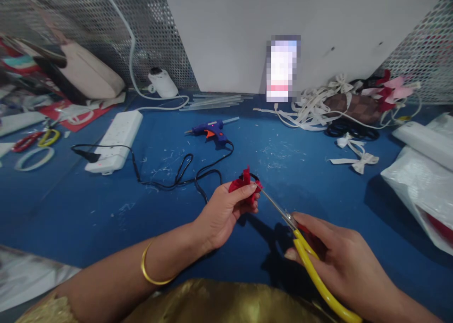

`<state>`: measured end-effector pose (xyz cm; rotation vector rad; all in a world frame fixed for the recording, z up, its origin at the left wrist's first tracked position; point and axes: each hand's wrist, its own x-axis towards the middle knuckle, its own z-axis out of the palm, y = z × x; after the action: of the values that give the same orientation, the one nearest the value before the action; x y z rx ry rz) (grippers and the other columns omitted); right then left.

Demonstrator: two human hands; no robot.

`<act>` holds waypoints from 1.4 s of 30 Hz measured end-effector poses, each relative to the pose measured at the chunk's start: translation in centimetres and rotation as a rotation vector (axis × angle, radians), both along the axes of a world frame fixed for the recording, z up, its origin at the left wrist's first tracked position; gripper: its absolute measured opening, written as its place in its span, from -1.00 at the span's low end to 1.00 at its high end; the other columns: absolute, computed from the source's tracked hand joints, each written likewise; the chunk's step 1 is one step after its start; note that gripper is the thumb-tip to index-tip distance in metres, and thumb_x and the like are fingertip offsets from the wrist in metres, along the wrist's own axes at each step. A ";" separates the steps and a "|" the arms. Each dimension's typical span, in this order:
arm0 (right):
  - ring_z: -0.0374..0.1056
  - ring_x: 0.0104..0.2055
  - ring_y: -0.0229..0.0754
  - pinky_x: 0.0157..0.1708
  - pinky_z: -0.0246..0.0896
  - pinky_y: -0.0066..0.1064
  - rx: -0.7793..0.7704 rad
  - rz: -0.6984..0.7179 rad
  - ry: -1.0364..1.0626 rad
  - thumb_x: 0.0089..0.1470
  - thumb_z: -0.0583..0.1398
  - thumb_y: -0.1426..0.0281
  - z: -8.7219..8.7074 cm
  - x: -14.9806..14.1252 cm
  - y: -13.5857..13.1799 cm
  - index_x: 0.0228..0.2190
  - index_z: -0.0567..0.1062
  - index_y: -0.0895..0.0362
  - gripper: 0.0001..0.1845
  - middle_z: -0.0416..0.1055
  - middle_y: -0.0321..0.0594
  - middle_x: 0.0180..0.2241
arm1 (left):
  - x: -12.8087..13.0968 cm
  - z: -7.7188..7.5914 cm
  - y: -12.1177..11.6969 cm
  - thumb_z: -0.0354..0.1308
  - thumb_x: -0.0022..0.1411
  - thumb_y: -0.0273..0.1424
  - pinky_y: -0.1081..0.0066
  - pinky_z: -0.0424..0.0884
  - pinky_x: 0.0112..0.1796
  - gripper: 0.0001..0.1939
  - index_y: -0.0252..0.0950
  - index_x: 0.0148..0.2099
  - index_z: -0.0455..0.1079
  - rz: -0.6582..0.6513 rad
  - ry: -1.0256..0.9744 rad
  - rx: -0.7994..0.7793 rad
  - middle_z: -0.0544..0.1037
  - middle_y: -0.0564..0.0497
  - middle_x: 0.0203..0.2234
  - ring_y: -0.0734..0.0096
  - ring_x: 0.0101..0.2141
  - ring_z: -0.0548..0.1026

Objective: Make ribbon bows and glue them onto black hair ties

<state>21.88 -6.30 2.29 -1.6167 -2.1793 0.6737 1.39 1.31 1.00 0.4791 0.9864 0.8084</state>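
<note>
Blue table (170, 139), hands low, left pinching red ribbon (247, 184), right gripping yellow-handled scissors (297, 228).

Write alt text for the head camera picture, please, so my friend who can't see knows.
A left hand pinches a small red piece while the right hand holds scissors, blades reaching it. Beyond, on a blue table, are a blue glue gun, white power strip and white ribbon bows; a lit, blurred phone stands behind.
</note>
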 end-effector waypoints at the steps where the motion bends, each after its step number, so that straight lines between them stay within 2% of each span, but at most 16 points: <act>1: 0.35 -0.58 -0.26 -0.56 0.28 -0.49 -0.002 -0.005 -0.003 0.07 0.16 0.14 0.0 0.0 0.0 -0.12 0.46 0.08 -0.61 0.48 -0.23 -0.48 | 0.0 0.0 0.0 0.27 0.07 -0.42 0.52 0.38 -0.42 -0.86 -0.43 -0.33 0.47 0.003 0.009 0.010 0.46 0.03 -0.53 0.57 -0.53 0.40; 8: 0.37 -0.55 -0.25 -0.55 0.28 -0.47 -0.022 -0.014 -0.006 0.03 0.20 0.16 -0.4 0.0 -0.1 -0.08 0.41 0.08 -0.57 0.50 -0.19 -0.38 | 0.2 0.0 0.0 0.30 0.03 -0.43 0.50 0.37 -0.42 -0.87 -0.41 -0.39 0.46 -0.004 0.047 0.050 0.47 0.03 -0.57 0.55 -0.55 0.39; 19: 0.32 -0.61 -0.27 -0.60 0.21 -0.50 -0.032 0.004 0.016 0.08 0.14 0.14 0.4 -0.1 0.1 -0.20 0.48 0.08 -0.67 0.46 -0.27 -0.54 | 0.1 0.0 0.0 0.32 -0.01 -0.41 0.50 0.35 -0.42 -0.84 -0.41 -0.39 0.47 -0.001 0.059 0.030 0.48 0.01 -0.56 0.54 -0.54 0.40; 25: 0.31 -0.61 -0.29 -0.60 0.20 -0.52 -0.061 0.011 0.016 0.10 0.14 0.13 0.5 -0.1 0.0 -0.26 0.48 0.08 -0.70 0.45 -0.28 -0.54 | 0.1 0.0 0.1 0.31 0.00 -0.40 0.49 0.36 -0.43 -0.83 -0.41 -0.36 0.47 -0.004 0.038 0.042 0.47 0.03 -0.56 0.53 -0.53 0.40; 32: 0.32 -0.61 -0.28 -0.62 0.19 -0.51 -0.029 -0.011 0.011 0.09 0.14 0.14 0.4 -0.1 0.0 -0.19 0.47 0.07 -0.67 0.45 -0.28 -0.53 | 0.1 0.0 0.1 0.30 0.03 -0.40 0.50 0.35 -0.43 -0.85 -0.40 -0.38 0.46 0.003 0.060 0.071 0.46 0.04 -0.57 0.55 -0.54 0.38; 37: 0.34 -0.58 -0.26 -0.58 0.21 -0.48 -0.033 -0.009 -0.012 0.03 0.19 0.10 0.0 -0.2 -0.1 -0.11 0.41 0.07 -0.56 0.46 -0.26 -0.47 | 0.2 -0.2 0.0 0.31 0.02 -0.38 0.50 0.34 -0.44 -0.82 -0.41 -0.36 0.49 -0.006 0.064 0.070 0.46 0.04 -0.59 0.55 -0.55 0.38; 42: 0.32 -0.58 -0.27 -0.60 0.16 -0.49 -0.049 0.008 -0.019 0.03 0.18 0.06 -0.4 0.0 -0.1 -0.11 0.38 0.08 -0.54 0.43 -0.29 -0.48 | 0.3 -0.2 -0.1 0.30 0.02 -0.39 0.51 0.34 -0.43 -0.84 -0.41 -0.38 0.48 -0.016 0.071 0.066 0.46 0.03 -0.58 0.55 -0.55 0.37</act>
<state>21.86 -6.41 1.93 -1.6457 -2.2000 0.7228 1.66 1.18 0.80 0.5754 1.0226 0.8163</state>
